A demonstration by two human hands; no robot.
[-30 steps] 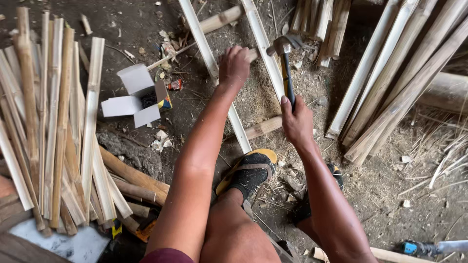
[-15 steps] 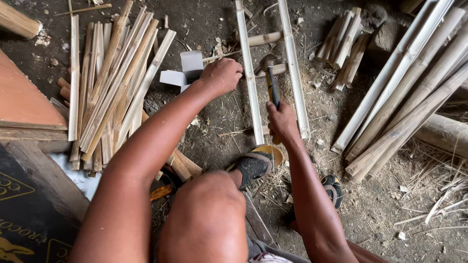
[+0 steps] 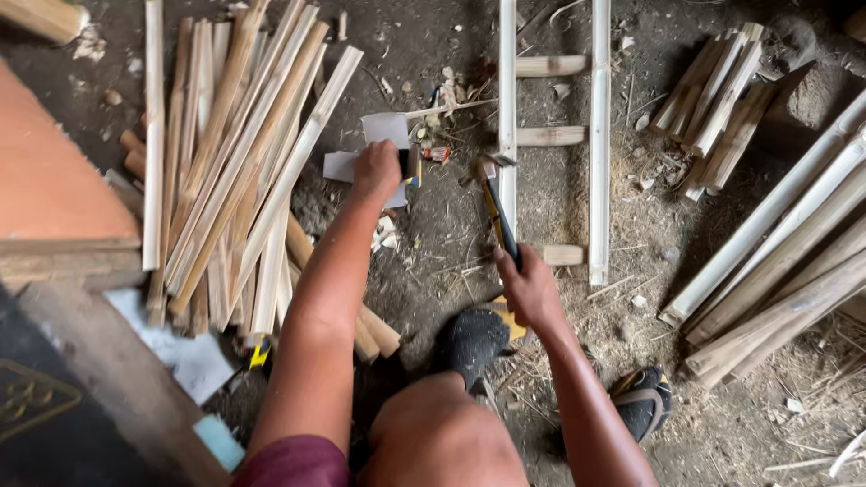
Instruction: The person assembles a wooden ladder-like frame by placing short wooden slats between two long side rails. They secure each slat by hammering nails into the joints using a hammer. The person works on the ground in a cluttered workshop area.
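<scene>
My right hand (image 3: pixel 530 290) grips the dark handle of a claw hammer (image 3: pixel 494 203), whose steel head sits beside the left rail of a bamboo ladder frame (image 3: pixel 508 108). That frame has two long pale rails and three short rungs and lies on the dirt floor. My left hand (image 3: pixel 376 169) reaches into a small open white cardboard box (image 3: pixel 386 132); what its fingers hold is hidden. My foot in a dark sandal (image 3: pixel 474 338) rests below the frame.
A pile of split bamboo slats (image 3: pixel 244 162) lies to the left. Thick bamboo poles (image 3: pixel 776 261) lean at the right, short cut pieces (image 3: pixel 713 108) above them. A reddish wooden board (image 3: pixel 54 180) and beam sit at far left. My other sandal (image 3: pixel 642 401) is at lower right.
My left hand has gone from the frame's left rail over to the white box. My view has shifted right, and the hammer stays in my right hand by the rail.
</scene>
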